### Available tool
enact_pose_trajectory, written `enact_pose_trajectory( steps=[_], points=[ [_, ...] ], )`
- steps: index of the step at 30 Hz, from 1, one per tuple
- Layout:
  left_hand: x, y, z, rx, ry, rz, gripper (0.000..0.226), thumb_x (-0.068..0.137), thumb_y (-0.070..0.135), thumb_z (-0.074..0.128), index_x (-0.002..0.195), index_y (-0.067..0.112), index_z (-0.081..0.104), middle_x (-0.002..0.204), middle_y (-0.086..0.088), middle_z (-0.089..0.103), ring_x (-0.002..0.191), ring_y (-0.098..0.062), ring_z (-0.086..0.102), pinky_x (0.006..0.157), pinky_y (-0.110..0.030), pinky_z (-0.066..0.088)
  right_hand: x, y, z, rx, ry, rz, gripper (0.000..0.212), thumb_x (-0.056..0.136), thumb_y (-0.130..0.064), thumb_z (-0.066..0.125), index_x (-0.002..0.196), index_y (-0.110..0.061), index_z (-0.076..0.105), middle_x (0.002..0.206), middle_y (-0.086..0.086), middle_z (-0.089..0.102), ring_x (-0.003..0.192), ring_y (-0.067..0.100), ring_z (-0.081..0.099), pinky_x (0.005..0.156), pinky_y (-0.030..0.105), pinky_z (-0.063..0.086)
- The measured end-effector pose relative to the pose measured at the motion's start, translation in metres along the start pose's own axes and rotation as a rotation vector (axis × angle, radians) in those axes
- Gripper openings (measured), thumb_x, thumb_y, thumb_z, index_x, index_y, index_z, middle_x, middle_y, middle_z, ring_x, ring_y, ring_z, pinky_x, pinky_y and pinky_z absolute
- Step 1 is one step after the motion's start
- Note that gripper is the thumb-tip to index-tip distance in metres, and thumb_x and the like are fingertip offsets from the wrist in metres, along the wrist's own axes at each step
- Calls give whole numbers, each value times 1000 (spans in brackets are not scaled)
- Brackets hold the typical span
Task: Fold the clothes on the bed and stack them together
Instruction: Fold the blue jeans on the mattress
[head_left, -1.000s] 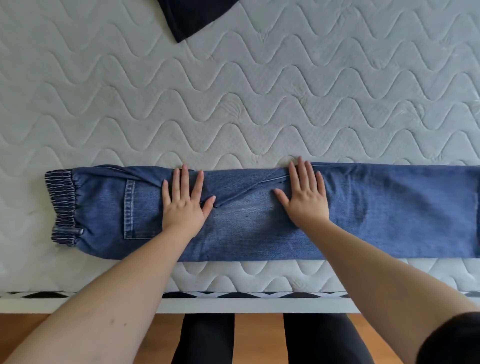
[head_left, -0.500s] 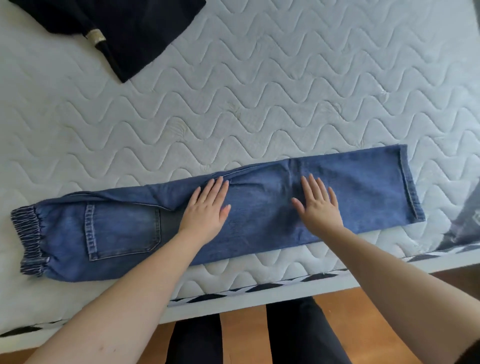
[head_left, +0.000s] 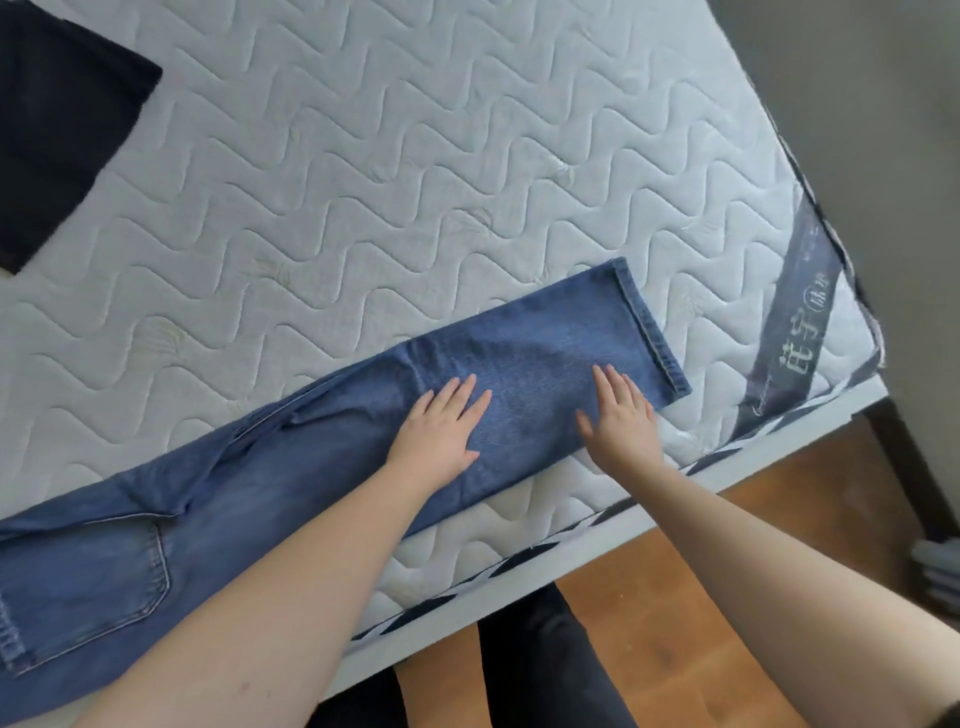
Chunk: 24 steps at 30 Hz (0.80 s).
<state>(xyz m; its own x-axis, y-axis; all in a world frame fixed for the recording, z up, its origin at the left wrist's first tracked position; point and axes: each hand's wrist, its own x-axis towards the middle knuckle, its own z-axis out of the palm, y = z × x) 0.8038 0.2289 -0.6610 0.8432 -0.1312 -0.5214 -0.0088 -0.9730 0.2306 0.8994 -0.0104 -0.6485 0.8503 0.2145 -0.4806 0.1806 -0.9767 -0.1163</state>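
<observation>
A pair of blue jeans (head_left: 291, 467), folded lengthwise leg on leg, lies flat along the near edge of the white quilted mattress (head_left: 395, 171). Its back pocket is at the lower left and its hem at the right. My left hand (head_left: 439, 434) presses flat on the lower leg, fingers spread. My right hand (head_left: 621, 415) lies flat beside it, close to the hem, holding nothing. A dark garment (head_left: 57, 124) rests at the far left of the mattress.
The mattress corner with a grey printed label band (head_left: 795, 332) is at the right. A white bed frame edge (head_left: 587, 540) runs below the jeans. Wooden floor (head_left: 691, 582) and my dark trouser legs (head_left: 540, 670) are beneath. A grey wall stands at the right.
Both hands have slid along the jeans from the thigh area toward the hem, staying flat on the fabric. The view has swung right, bringing the mattress corner into sight.
</observation>
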Motion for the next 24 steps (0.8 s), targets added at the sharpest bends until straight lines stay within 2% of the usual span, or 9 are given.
enact_pose_trajectory(
  steps=[3,5,10,13,16,18,21,22,24],
  points=[
    [22,19,-6,100,-55,45,99,90,53,61,156,27,-9,163,-3,-19,152,-22,-9,123,-39,6,8,14,-6,47,-7,60,67,100,-42,42,157,-21,13,164,1,13,151,22,8,121,39,10],
    [33,27,-7,157,-74,6,112,83,55,67,155,27,-14,162,-5,-24,151,-24,-11,123,-41,4,15,20,-8,76,-2,92,68,99,-42,43,157,-22,12,164,1,12,151,22,8,121,40,10],
    [51,37,-5,340,-88,-89,133,71,67,71,148,26,-30,157,-13,-33,148,-33,-21,117,-55,-13,53,39,-23,127,5,157,76,95,-44,50,157,-24,10,165,1,6,151,23,7,121,42,10],
    [62,34,-2,272,-162,-94,143,67,64,77,141,30,-40,154,-10,-39,147,-33,-24,118,-55,-5,75,46,-28,255,-35,201,83,93,-41,56,157,-15,10,163,6,11,149,26,15,120,45,17],
    [70,32,-1,214,-186,-81,147,62,60,82,141,35,-39,153,-7,-40,147,-31,-24,119,-55,3,91,45,-30,393,4,292,82,93,-40,58,155,-11,14,158,11,23,144,29,25,117,46,24],
    [69,33,-3,214,-198,-82,146,62,59,83,143,36,-37,154,-6,-39,148,-31,-24,120,-56,5,98,45,-35,404,45,328,73,93,-39,57,152,-11,24,150,14,33,138,32,32,116,45,26],
    [69,35,-5,207,-200,-81,143,64,57,83,145,36,-33,155,-6,-39,148,-31,-24,120,-56,4,110,52,-42,413,57,299,53,93,-40,58,136,-12,46,130,14,53,122,33,47,102,44,39],
    [70,34,-6,197,-204,-77,142,65,56,83,146,37,-31,155,-6,-38,148,-30,-24,120,-56,4,114,54,-45,446,33,287,45,92,-40,59,127,-13,50,120,10,58,114,31,53,92,41,43],
    [69,33,-8,186,-207,-74,141,65,56,83,147,37,-29,156,-6,-37,148,-30,-24,120,-56,4,120,56,-52,448,-56,259,32,89,-39,62,108,-16,54,101,4,62,93,26,57,71,32,41]
  ],
)
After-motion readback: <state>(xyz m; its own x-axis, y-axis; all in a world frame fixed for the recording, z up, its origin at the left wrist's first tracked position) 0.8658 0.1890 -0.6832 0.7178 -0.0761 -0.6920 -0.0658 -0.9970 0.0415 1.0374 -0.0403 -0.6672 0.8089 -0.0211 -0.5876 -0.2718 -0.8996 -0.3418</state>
